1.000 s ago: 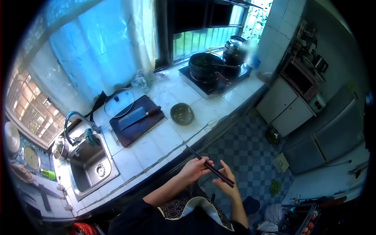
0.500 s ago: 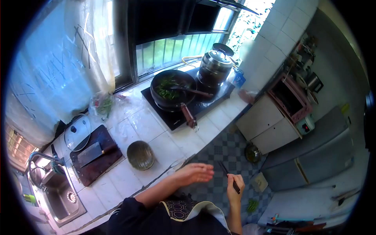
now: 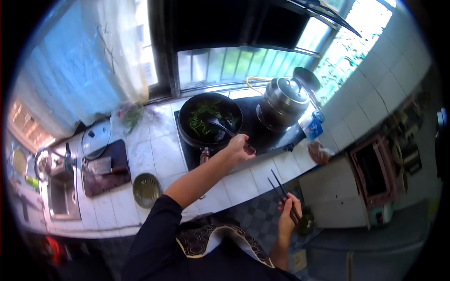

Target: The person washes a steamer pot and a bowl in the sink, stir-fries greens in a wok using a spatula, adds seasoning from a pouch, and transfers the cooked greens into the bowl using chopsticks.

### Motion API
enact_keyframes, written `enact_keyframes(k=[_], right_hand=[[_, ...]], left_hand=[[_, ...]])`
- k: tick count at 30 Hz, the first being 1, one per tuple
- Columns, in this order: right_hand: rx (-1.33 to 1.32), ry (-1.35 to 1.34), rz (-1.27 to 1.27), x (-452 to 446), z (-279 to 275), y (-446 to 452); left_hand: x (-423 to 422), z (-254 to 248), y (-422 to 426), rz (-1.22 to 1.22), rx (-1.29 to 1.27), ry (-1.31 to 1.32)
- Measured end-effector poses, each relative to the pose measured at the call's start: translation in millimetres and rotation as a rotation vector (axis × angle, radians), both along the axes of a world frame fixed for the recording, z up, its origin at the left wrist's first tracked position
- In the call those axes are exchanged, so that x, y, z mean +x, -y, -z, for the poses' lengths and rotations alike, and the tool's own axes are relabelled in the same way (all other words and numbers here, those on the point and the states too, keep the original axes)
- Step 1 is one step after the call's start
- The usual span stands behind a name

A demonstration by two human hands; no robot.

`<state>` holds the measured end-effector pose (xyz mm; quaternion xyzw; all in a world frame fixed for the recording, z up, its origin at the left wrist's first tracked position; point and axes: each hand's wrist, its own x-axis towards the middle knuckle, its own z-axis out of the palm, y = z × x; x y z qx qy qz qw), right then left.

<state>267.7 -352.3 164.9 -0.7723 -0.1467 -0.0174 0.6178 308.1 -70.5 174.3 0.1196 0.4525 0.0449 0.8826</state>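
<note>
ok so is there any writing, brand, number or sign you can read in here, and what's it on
No words, brands, numbers or signs can be read for certain.
Blue pack: white marks, too blurred to read.
Pale appliance by the pink oven: a small red patch, too small and blurred to read.

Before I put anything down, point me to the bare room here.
Free: the tiles between bowl and stove, plus the strip of counter before the stove, right of the left hand. Crowded: the board, with knife on it and lid at its edge; the stove, under wok and pot; the right end, by the carton.
</note>
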Motion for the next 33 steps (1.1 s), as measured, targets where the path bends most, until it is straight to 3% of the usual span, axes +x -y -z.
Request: enact_keyframes(k=[2,5,8,12,16,18,19,21,22,24,28,30,31,32,33], right_hand=[[0.087,0.117,-0.119,47,-15,-11],[0.197,0.080,-0.266,114,-32,-35],[0.216,0.035,-0.460,156,-58,-84],[0.191,0.043,-0.797,194,-66,-190],[0.035,-0.049,-1.064,204,-27,-331],[0.057,0.203,-1.051,202,11,-396],[0.053,0.201,-1.059,200,13,-404],[-0.178,-0.053,-1.306,192,12,-421],[-0.173,-0.050,-1.310,189,-2,-418],[-0.232,0.436,-1.387,195,-30,-389],[-0.226,0.491,-1.174,191,-46,-348],[-0.032,0.193,-1.046,170,-32,-345],[-0.104,0.111,-0.997,156,-35,-341],[-0.081,0.283,-0.858,153,2,-359],[-0.076,0.228,-0.787,143,22,-365]], left_hand=[[10,23,-13,-0.019,-0.108,0.133],[1,23,-17,-0.178,-0.008,0.228],[-50,-9,-17,-0.286,0.024,0.299],[-129,-33,-3,-0.067,0.321,0.167],[-171,-51,20,0.004,0.489,0.088],[-181,-51,26,-0.069,0.607,0.068],[-186,-49,26,-0.116,0.580,0.104],[-189,-46,23,-0.186,0.558,0.110],[-191,-44,19,-0.244,0.539,0.122],[-196,-38,13,-0.256,0.544,0.124],[-189,-30,-4,-0.319,0.580,0.185],[-178,-29,-14,-0.348,0.531,0.154],[-174,-24,-20,-0.372,0.472,0.163],[-170,-19,-29,-0.347,0.479,0.175],[-167,-14,-38,-0.378,0.326,0.176]])
